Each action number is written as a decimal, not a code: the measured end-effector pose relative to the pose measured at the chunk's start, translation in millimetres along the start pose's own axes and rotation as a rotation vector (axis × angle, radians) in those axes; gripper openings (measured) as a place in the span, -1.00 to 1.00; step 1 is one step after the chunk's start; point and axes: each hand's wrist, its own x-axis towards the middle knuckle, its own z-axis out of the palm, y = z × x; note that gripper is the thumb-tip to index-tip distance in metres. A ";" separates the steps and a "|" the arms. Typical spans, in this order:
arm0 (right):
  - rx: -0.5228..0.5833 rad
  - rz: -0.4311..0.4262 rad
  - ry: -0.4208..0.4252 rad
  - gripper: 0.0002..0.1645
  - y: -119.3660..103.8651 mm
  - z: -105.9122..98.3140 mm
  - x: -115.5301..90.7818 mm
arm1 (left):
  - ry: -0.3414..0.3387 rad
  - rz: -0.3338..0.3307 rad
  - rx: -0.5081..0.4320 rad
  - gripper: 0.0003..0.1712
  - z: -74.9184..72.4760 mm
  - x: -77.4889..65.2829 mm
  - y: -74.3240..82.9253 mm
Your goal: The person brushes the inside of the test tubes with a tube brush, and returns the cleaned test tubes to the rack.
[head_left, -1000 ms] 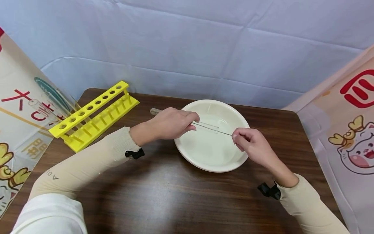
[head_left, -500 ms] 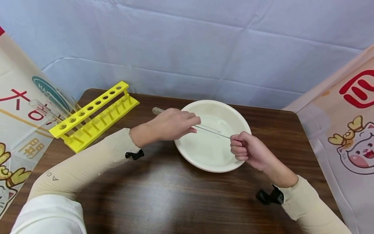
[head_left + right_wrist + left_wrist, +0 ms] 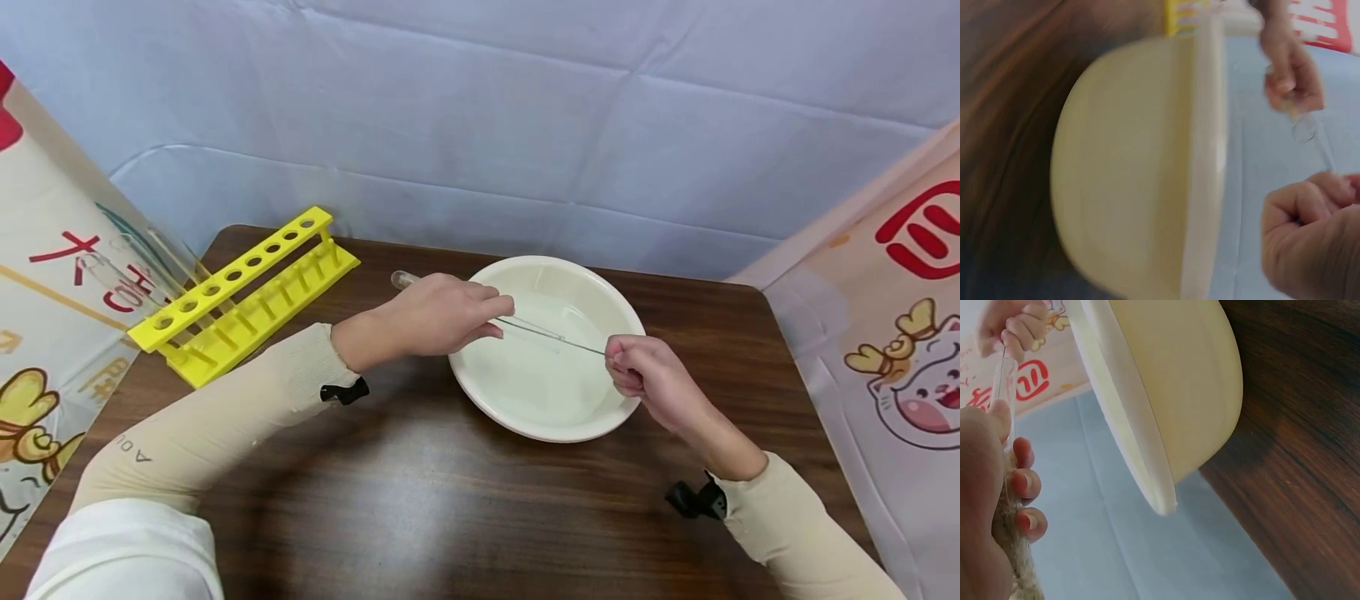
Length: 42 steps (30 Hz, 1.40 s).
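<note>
My left hand grips a clear glass test tube, held slantwise above the white basin. The tube's rounded end sticks out behind the hand, to the left; its mouth points right, over the basin. Inside the glass sit the pale bristles of a test tube brush, seen in the left wrist view. The brush's thin wire runs out of the mouth to my right hand, whose curled fingers grip its end near the basin's right rim. The wire's very end is hidden in that hand.
A yellow test tube rack stands at the table's left, with several clear test tubes leaning in its near end. Water appears to lie in the basin. A pale blue cloth hangs behind the dark wooden table; printed sheets flank it.
My right hand moves slightly left and closes its fingers further, then shifts back right, drawing out more wire. The left hand with the test tube stays nearly in place.
</note>
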 end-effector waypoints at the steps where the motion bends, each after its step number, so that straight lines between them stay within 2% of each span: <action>1: -0.069 -0.041 0.024 -0.71 1.0 -0.8 -0.8 | -0.010 -0.010 -0.012 -0.73 -0.8 -0.2 -0.3; 6: -0.365 -0.209 0.154 -0.67 5.4 -7.2 -5.0 | -0.046 -0.065 -0.076 -0.72 -3.7 -2.6 -2.2; 12: -0.665 -0.388 0.280 -0.63 14.2 -19.2 -12.3 | -0.051 -0.074 -0.121 -0.72 -6.8 -4.5 -3.7; 16: -0.780 -0.512 0.299 -0.67 19.9 -27.8 -16.3 | -0.059 -0.093 -0.138 -0.75 -7.5 -7.2 -6.0; 21: -0.935 -0.705 0.301 -0.83 20.9 -36.7 -18.5 | -0.055 -0.117 -0.151 -0.77 -8.0 -12.0 -10.1; 27: -1.169 -0.875 0.334 -0.67 17.2 -42.1 -24.0 | -0.067 -0.134 -0.171 -0.78 -9.4 -15.8 -13.0; 30: -1.253 -0.940 0.364 -0.66 15.6 -43.1 -25.5 | -0.081 -0.145 -0.175 -0.79 -10.7 -17.2 -13.1; 34: -1.299 -1.001 0.391 -0.68 12.6 -44.1 -26.9 | -0.089 -0.163 -0.173 -0.81 -12.1 -19.9 -13.4; 42: -1.336 -1.036 0.414 -0.69 7.7 -48.9 -32.3 | -0.105 -0.179 -0.163 -0.82 -15.8 -24.9 -15.5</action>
